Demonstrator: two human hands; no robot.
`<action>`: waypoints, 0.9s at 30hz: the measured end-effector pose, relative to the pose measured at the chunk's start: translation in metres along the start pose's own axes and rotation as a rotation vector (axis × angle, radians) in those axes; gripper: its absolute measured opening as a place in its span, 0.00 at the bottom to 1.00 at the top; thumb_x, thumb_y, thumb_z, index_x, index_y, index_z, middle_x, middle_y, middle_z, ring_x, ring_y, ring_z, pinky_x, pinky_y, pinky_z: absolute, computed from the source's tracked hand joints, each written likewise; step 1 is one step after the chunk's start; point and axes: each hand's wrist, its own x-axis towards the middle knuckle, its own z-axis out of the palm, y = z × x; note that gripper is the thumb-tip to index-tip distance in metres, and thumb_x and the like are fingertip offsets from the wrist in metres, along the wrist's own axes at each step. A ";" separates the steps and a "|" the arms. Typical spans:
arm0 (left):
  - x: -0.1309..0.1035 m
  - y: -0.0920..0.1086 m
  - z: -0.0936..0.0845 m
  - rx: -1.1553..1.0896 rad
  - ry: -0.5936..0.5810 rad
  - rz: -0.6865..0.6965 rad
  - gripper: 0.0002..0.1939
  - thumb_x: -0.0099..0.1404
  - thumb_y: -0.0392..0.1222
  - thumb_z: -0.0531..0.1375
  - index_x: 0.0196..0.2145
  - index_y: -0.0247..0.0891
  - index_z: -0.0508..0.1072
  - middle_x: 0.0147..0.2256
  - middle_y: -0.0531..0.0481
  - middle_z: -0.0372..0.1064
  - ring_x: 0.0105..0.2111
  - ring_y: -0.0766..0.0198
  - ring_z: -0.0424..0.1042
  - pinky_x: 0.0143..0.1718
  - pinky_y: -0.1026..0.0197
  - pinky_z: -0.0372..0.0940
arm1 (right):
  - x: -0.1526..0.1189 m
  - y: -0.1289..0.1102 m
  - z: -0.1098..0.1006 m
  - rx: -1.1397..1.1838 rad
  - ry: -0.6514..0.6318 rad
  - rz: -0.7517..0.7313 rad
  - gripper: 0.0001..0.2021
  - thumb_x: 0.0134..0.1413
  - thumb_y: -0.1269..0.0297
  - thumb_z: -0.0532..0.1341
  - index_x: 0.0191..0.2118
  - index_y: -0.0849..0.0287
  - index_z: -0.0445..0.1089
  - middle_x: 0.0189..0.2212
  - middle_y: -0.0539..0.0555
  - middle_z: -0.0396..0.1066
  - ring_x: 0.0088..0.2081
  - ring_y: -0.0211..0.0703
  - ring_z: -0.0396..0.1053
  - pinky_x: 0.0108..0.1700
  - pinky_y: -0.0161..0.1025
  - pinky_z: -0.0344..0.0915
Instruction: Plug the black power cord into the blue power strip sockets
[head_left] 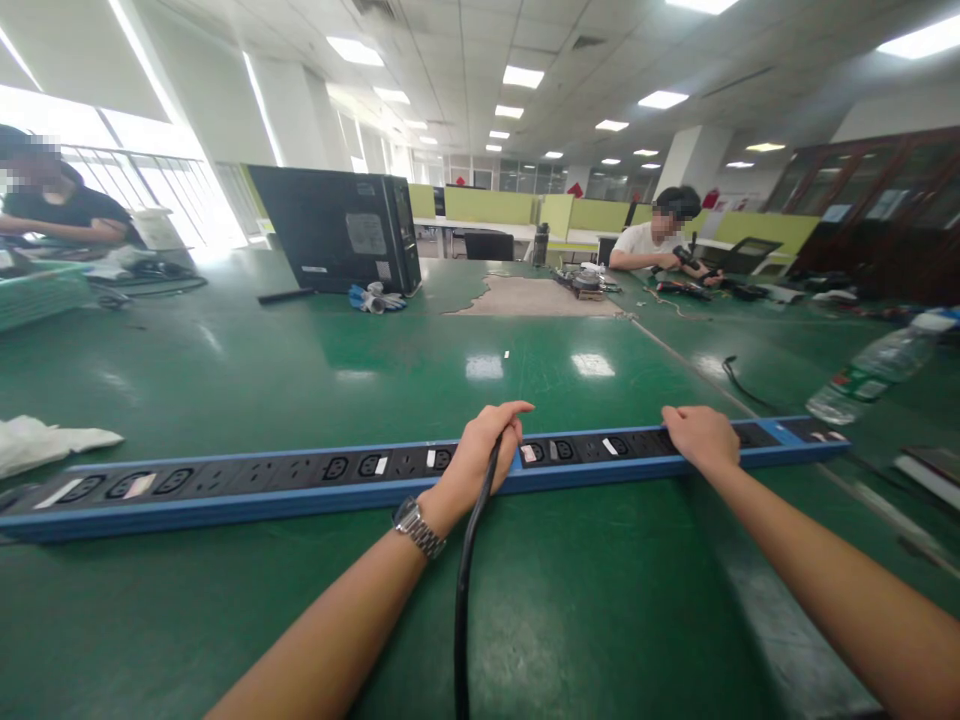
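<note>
A long power strip, blue-sided with a black socket face, lies across the green table. White labels are stuck beside several of its sockets. Near its middle, my left hand is closed around the end of a black power cord, index finger pointing right; the plug end is hidden by the hand. The cord hangs down towards the bottom edge. A metal watch sits on the left wrist. My right hand grips the strip further right, fingers curled over its far edge.
Behind stands a black computer case with gloves beside it. A water bottle is near the strip's right end, white tissue at left. Two other people sit at the far left and back right. A green basket is at left.
</note>
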 end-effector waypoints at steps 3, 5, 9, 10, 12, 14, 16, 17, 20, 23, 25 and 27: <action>-0.005 -0.002 -0.004 -0.024 -0.091 -0.054 0.19 0.67 0.36 0.48 0.54 0.35 0.65 0.33 0.50 0.70 0.33 0.65 0.68 0.41 0.60 0.64 | 0.000 0.001 0.001 0.017 0.027 -0.010 0.24 0.56 0.53 0.48 0.35 0.57 0.80 0.40 0.64 0.76 0.40 0.54 0.72 0.35 0.39 0.61; -0.007 -0.001 -0.006 -0.046 -0.127 -0.092 0.19 0.68 0.38 0.48 0.55 0.35 0.63 0.34 0.51 0.68 0.32 0.67 0.67 0.40 0.61 0.63 | 0.000 0.001 0.002 0.016 0.031 -0.008 0.24 0.56 0.53 0.47 0.35 0.58 0.80 0.40 0.64 0.76 0.40 0.55 0.72 0.34 0.40 0.61; -0.009 0.003 -0.009 -0.105 -0.098 -0.192 0.17 0.69 0.44 0.50 0.53 0.36 0.64 0.31 0.54 0.64 0.30 0.67 0.65 0.38 0.62 0.63 | 0.000 0.000 0.002 0.014 0.029 -0.013 0.25 0.56 0.53 0.47 0.34 0.58 0.80 0.38 0.64 0.77 0.39 0.54 0.72 0.34 0.40 0.61; -0.009 0.004 -0.008 -0.124 -0.087 -0.210 0.17 0.69 0.45 0.50 0.52 0.36 0.64 0.30 0.55 0.63 0.29 0.67 0.65 0.37 0.62 0.63 | 0.000 0.000 0.002 0.017 0.034 -0.019 0.24 0.56 0.53 0.47 0.33 0.58 0.80 0.37 0.64 0.77 0.39 0.54 0.72 0.35 0.39 0.61; -0.010 0.007 -0.006 -0.162 -0.066 -0.236 0.17 0.70 0.47 0.50 0.51 0.37 0.64 0.28 0.56 0.62 0.29 0.67 0.65 0.36 0.62 0.63 | 0.000 0.000 0.002 0.020 0.045 -0.024 0.25 0.56 0.53 0.47 0.33 0.58 0.80 0.37 0.64 0.77 0.38 0.54 0.72 0.35 0.39 0.61; -0.011 0.010 -0.002 -0.166 -0.066 -0.235 0.16 0.70 0.47 0.50 0.49 0.37 0.64 0.28 0.56 0.61 0.29 0.67 0.64 0.36 0.62 0.63 | -0.001 0.000 0.002 0.019 0.047 -0.023 0.25 0.56 0.54 0.47 0.34 0.58 0.80 0.37 0.64 0.77 0.39 0.54 0.72 0.35 0.40 0.62; -0.010 0.013 0.003 -0.103 -0.073 -0.195 0.14 0.69 0.46 0.51 0.47 0.37 0.65 0.28 0.54 0.63 0.31 0.65 0.64 0.38 0.60 0.62 | -0.001 0.000 0.001 0.015 0.043 -0.019 0.25 0.56 0.54 0.47 0.34 0.59 0.80 0.38 0.64 0.76 0.39 0.54 0.72 0.35 0.40 0.62; -0.009 0.014 0.006 -0.057 -0.075 -0.170 0.13 0.69 0.46 0.52 0.46 0.37 0.65 0.29 0.53 0.63 0.32 0.64 0.64 0.39 0.59 0.62 | -0.001 0.000 0.001 0.013 0.038 -0.016 0.25 0.56 0.54 0.47 0.34 0.58 0.80 0.38 0.64 0.76 0.39 0.54 0.72 0.35 0.40 0.62; -0.004 0.014 0.010 0.023 -0.079 -0.150 0.11 0.69 0.45 0.51 0.44 0.37 0.66 0.28 0.53 0.64 0.33 0.63 0.64 0.39 0.58 0.61 | -0.001 0.000 0.000 0.015 0.019 -0.003 0.24 0.56 0.53 0.47 0.35 0.57 0.80 0.39 0.63 0.76 0.39 0.55 0.72 0.35 0.40 0.61; -0.001 0.016 0.008 0.079 -0.099 -0.175 0.11 0.70 0.45 0.50 0.42 0.36 0.66 0.28 0.52 0.65 0.32 0.62 0.65 0.37 0.58 0.61 | 0.000 0.000 0.001 0.014 0.015 -0.011 0.24 0.56 0.53 0.47 0.35 0.57 0.80 0.40 0.64 0.76 0.40 0.56 0.72 0.35 0.41 0.62; -0.001 0.019 0.007 0.157 -0.109 -0.139 0.09 0.70 0.43 0.51 0.39 0.36 0.68 0.29 0.50 0.66 0.33 0.61 0.65 0.38 0.57 0.62 | 0.000 0.000 0.001 0.004 0.022 -0.016 0.25 0.57 0.53 0.47 0.36 0.58 0.80 0.40 0.65 0.76 0.40 0.57 0.72 0.35 0.41 0.62; 0.000 0.021 0.008 0.246 -0.165 -0.046 0.09 0.69 0.40 0.51 0.37 0.36 0.69 0.31 0.47 0.68 0.35 0.59 0.65 0.39 0.56 0.62 | 0.000 0.001 0.002 0.000 0.024 -0.015 0.25 0.57 0.53 0.47 0.36 0.58 0.80 0.39 0.65 0.76 0.40 0.56 0.72 0.36 0.41 0.62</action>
